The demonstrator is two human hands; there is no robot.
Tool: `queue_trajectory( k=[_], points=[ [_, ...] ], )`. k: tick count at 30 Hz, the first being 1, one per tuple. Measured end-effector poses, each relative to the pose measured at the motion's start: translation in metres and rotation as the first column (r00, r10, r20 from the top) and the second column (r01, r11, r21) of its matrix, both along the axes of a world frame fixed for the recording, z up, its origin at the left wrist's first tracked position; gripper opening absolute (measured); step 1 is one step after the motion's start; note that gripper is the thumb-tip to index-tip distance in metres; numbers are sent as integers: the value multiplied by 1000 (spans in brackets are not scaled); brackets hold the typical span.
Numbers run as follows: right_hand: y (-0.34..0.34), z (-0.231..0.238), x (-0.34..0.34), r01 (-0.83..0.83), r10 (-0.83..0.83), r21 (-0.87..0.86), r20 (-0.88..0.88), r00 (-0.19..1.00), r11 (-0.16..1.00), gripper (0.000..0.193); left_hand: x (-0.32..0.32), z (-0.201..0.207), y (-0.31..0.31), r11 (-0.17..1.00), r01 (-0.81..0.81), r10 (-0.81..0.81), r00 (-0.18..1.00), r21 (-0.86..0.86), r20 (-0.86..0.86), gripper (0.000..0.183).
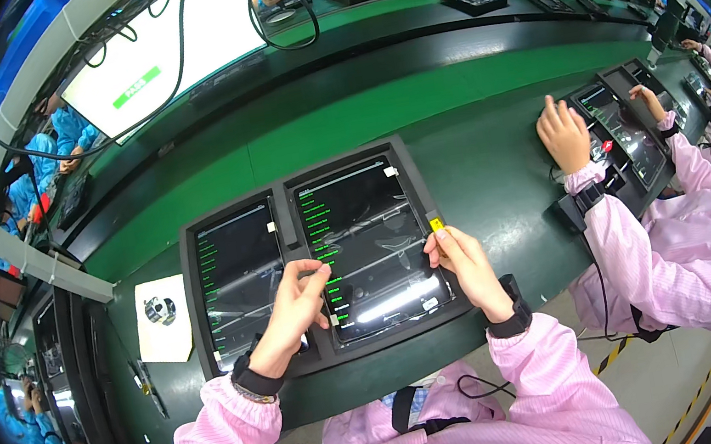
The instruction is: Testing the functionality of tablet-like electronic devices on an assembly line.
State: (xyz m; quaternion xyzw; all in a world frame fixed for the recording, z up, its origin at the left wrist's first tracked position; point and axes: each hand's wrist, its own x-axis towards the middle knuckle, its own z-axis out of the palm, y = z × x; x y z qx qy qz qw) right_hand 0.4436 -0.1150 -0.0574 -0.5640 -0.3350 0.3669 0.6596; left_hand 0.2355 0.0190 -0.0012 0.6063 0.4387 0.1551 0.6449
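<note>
Two tablets lie side by side in a black foam tray (286, 224), the left tablet (243, 272) and the right tablet (367, 239). Both dark screens are lit with a column of green text. My left hand (293, 306) hovers over the left edge of the right tablet, fingers loosely bent and apart, nothing visible in them. At the right tablet's right edge, my right hand (467, 267) has its fingertips pinched together, just below a small yellow tag (437, 224). Whatever is between those fingertips is too small to make out.
A cream sheet with round dark pieces (163, 319) and a thin pen-like tool (151, 389) lie left of the tray. To the right, a co-worker's hand (565, 133) is over another tray. A large bright monitor (162, 57) and hanging cables are ahead.
</note>
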Motion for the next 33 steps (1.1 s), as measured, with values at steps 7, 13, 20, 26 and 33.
queue_trajectory(
  k=[7,13,20,26,33],
  points=[
    [-33,21,3,-30,46,69,-240,970,997,30,-26,26,-7,969,-3,30,994,-246,105,25],
    [-60,9,-10,30,-13,61,-267,964,998,30,-40,16,-37,964,17,9,995,-264,94,28],
    [-101,12,-36,364,-346,92,-163,924,927,32,-152,5,-4,748,-309,315,944,587,95,41],
    [-110,4,-94,469,-424,271,-209,881,841,31,-209,-46,-11,790,-292,464,860,540,-214,44],
    [-109,4,-138,14,-42,240,113,993,971,35,-201,-3,-59,894,-158,312,890,418,-332,35]
  ],
)
